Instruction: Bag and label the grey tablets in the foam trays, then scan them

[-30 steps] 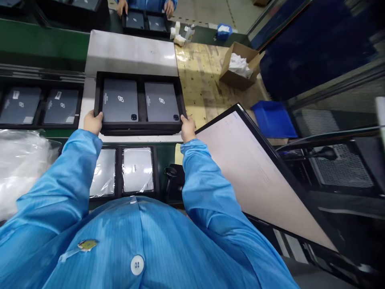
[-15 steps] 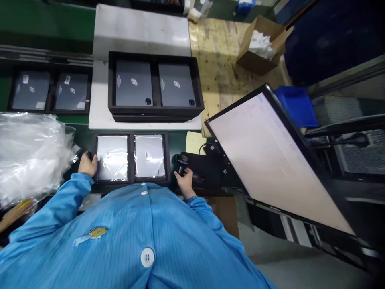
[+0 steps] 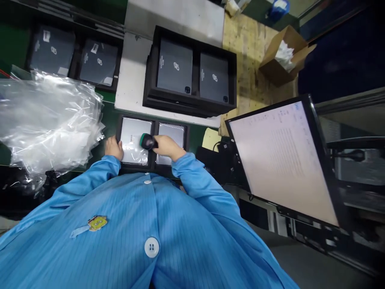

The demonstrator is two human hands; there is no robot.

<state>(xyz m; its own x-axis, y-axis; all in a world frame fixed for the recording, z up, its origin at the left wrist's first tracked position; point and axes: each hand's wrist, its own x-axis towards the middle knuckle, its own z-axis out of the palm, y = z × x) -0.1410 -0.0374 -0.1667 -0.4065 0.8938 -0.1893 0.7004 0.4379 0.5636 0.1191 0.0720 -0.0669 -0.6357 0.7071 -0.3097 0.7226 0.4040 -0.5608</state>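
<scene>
Gripping the handheld scanner in my right hand, I have its head hanging over the left bagged tablet, which I read as lining it up with the small label on that tablet's wrapped face. My left hand is curled over the near-left edge of the black tray that seats both bagged tablets, fingers closed on the rim, probably to keep the tray from sliding while the scanner hovers. The second bagged tablet lies just right of the scanner, partly under my right wrist.

Beyond my hands, a stack of black trays carries two dark unwrapped tablets side by side, set on a pale plate clear of the one I am steadying. Left of my left hand lies a heap of clear plastic bags, within easy reach. To the right of my right hand a tilted monitor faces me, angled so I can glance at it.
</scene>
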